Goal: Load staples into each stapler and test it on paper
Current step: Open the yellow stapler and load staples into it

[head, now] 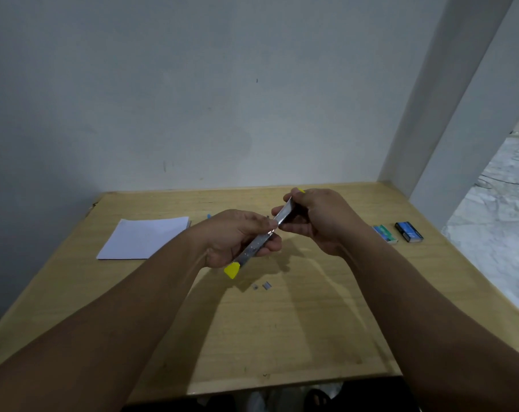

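Observation:
Above the middle of the wooden table (282,322) both hands hold a stapler (253,251) of silver metal with yellow plastic ends, swung wide open. My left hand (237,236) grips the lower metal arm, whose yellow tip (232,270) points toward me. My right hand (317,221) grips the upper half, fingers curled round it, a bit of yellow showing above the knuckles. A white paper stack (145,239) lies at the left. Two small staple pieces (262,286) lie on the table below the hands.
Two staple boxes lie at the right: a green-and-white one (385,234) and a dark blue one (409,231). A small blue object (209,216) peeks out behind my left hand. A white wall stands behind the table; the table's right edge borders a marble floor.

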